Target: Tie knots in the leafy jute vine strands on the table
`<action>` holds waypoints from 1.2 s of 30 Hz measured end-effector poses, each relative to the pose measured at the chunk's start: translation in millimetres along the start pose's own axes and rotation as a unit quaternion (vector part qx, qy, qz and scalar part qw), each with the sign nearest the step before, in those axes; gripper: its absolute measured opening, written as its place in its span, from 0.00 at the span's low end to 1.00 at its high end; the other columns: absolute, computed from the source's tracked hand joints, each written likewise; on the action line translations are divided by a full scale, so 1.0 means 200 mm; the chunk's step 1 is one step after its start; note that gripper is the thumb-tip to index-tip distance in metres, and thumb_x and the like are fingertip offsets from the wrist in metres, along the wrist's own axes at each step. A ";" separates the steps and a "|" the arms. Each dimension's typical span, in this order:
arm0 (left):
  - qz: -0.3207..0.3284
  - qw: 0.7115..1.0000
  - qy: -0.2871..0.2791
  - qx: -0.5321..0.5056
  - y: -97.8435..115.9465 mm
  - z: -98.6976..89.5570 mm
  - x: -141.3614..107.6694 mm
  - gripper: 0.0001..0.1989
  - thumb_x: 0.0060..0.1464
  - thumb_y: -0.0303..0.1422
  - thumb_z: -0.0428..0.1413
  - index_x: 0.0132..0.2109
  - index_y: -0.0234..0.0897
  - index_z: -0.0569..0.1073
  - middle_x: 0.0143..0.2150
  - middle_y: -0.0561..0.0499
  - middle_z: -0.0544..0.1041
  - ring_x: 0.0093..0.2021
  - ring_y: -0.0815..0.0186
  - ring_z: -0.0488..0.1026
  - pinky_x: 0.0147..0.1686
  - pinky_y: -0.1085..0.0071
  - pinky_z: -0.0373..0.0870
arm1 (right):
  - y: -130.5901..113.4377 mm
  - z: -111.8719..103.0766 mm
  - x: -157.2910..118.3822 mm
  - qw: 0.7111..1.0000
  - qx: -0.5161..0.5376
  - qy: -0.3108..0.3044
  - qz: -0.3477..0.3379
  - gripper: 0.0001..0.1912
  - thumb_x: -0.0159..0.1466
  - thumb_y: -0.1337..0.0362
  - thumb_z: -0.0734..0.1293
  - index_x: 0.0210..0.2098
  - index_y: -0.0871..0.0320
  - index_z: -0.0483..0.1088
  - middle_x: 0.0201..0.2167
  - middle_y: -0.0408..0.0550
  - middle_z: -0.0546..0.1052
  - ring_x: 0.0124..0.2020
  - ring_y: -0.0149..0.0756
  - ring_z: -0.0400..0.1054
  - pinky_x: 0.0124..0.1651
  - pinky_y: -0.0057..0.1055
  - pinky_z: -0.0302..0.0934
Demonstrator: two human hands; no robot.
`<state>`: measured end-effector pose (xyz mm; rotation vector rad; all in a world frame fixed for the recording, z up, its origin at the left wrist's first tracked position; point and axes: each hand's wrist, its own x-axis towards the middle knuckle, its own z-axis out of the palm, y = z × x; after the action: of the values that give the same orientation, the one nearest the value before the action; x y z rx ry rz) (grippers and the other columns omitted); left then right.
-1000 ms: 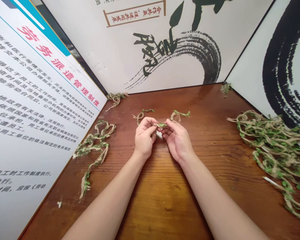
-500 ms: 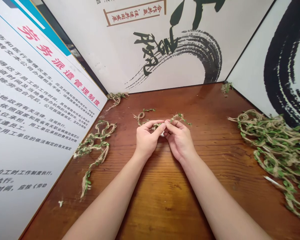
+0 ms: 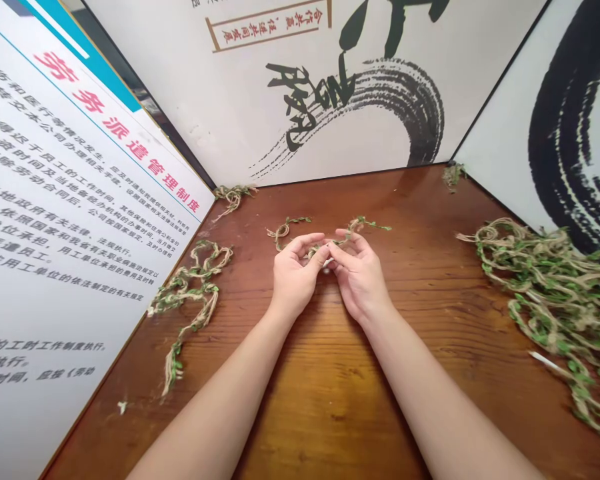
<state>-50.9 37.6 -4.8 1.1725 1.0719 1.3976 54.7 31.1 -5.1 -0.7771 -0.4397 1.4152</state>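
Observation:
Over the middle of the table, my left hand [image 3: 296, 268] and my right hand [image 3: 357, 270] meet at the fingertips. Both are closed on a leafy twine [image 3: 356, 224], a beige cord with small green leaves. One stretch of it shows between the fingers, and an end sticks out beyond my right fingers. Another curled piece of the leafy cord [image 3: 281, 232] lies just past my left hand; whether it joins the held one is hidden. Something small and white [image 3: 327, 265] shows beneath the fingertips, too covered to name.
A large tangled heap of leafy twine [image 3: 555, 287] lies at the right, with a white stick-like piece [image 3: 546, 361] by it. Looser strands [image 3: 200, 293] lie at the left. Small bunches sit in the back corners. Printed panels [image 3: 280, 120] wall the wooden table [image 3: 330, 413].
The fingers of both hands have lifted and spread a little, with thumbs still close together. The twine end beyond my right hand has shifted slightly up and to the right.

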 end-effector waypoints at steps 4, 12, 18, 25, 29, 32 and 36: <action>-0.003 1.000 -0.021 0.006 0.00 0.00 0.00 0.17 0.49 0.40 0.70 0.44 0.35 0.81 0.41 0.46 0.83 0.35 0.66 0.79 0.38 0.70 0.79 | 0.00 0.00 0.00 1.000 0.016 0.008 -0.012 0.17 0.47 0.69 0.78 0.35 0.56 0.74 0.30 0.40 0.77 0.31 0.29 0.69 0.35 0.28 0.65; -0.012 0.999 -0.036 -0.025 0.00 0.00 0.00 0.17 0.54 0.40 0.68 0.47 0.37 0.81 0.41 0.46 0.83 0.37 0.66 0.79 0.39 0.70 0.78 | -0.04 0.02 -0.01 0.999 0.033 -0.001 0.025 0.17 0.46 0.71 0.77 0.36 0.57 0.76 0.34 0.44 0.81 0.34 0.32 0.73 0.36 0.28 0.65; -0.006 0.997 -0.070 -0.031 0.02 0.00 0.00 0.21 0.54 0.41 0.68 0.53 0.40 0.79 0.34 0.49 0.81 0.39 0.62 0.79 0.40 0.68 0.77 | -0.03 0.02 -0.01 0.999 0.035 -0.020 0.016 0.22 0.45 0.71 0.79 0.39 0.55 0.76 0.36 0.43 0.82 0.39 0.32 0.74 0.40 0.28 0.68; -0.014 0.994 -0.105 -0.036 0.03 0.00 -0.01 0.18 0.56 0.41 0.66 0.51 0.40 0.80 0.29 0.51 0.77 0.33 0.66 0.75 0.36 0.71 0.74 | -0.03 0.01 0.00 0.996 0.074 -0.033 0.029 0.19 0.47 0.74 0.78 0.37 0.55 0.75 0.32 0.40 0.79 0.31 0.27 0.70 0.30 0.24 0.63; -0.033 0.994 -0.099 -0.021 0.03 0.00 0.00 0.16 0.57 0.40 0.65 0.50 0.38 0.81 0.26 0.52 0.74 0.26 0.70 0.69 0.28 0.74 0.68 | -0.03 -0.01 0.02 0.994 0.103 -0.035 0.033 0.18 0.49 0.73 0.77 0.37 0.55 0.73 0.32 0.38 0.77 0.27 0.26 0.68 0.27 0.26 0.63; -0.033 0.995 -0.093 -0.009 0.02 0.01 0.00 0.16 0.56 0.41 0.64 0.48 0.37 0.81 0.25 0.53 0.74 0.24 0.71 0.67 0.26 0.74 0.66 | -0.03 -0.02 0.03 0.993 0.106 -0.035 0.030 0.18 0.50 0.72 0.77 0.38 0.55 0.73 0.31 0.37 0.76 0.26 0.27 0.68 0.27 0.26 0.63; -0.028 0.997 -0.071 0.022 0.03 0.02 0.00 0.16 0.55 0.42 0.65 0.45 0.36 0.80 0.25 0.52 0.75 0.23 0.70 0.68 0.25 0.73 0.65 | -0.02 -0.03 0.04 0.992 0.124 -0.004 0.024 0.17 0.52 0.73 0.77 0.38 0.54 0.72 0.32 0.38 0.77 0.32 0.28 0.73 0.34 0.26 0.68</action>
<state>-48.6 36.5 1.8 1.2456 1.0310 1.2332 63.1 37.0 -6.8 -0.5834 -0.2461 1.4854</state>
